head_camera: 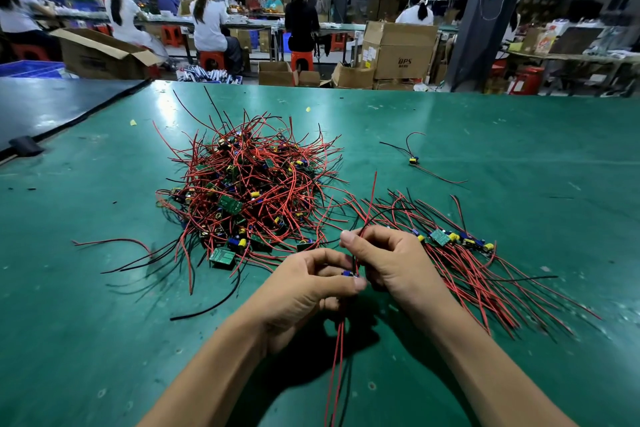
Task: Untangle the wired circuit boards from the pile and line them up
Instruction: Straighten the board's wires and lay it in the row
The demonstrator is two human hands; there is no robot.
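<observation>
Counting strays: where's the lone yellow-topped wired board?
Head view: the lone yellow-topped wired circuit board lies right of the tangled red-wire pile, beyond the lined-up row.

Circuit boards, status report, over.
Left hand pinches one board, right hand its wires. Pile tangled, short row lined up beside. Nothing in the way.

Beyond the far edge of my green table (450,121), a stacked cardboard box (403,52) reads "OPS"; the smaller print beneath is too blurred to read.

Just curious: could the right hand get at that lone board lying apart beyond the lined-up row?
Probably, once it lets go: the right hand pinches wires now, but the lone board lies uncovered on the table, past the lined-up row.
</observation>
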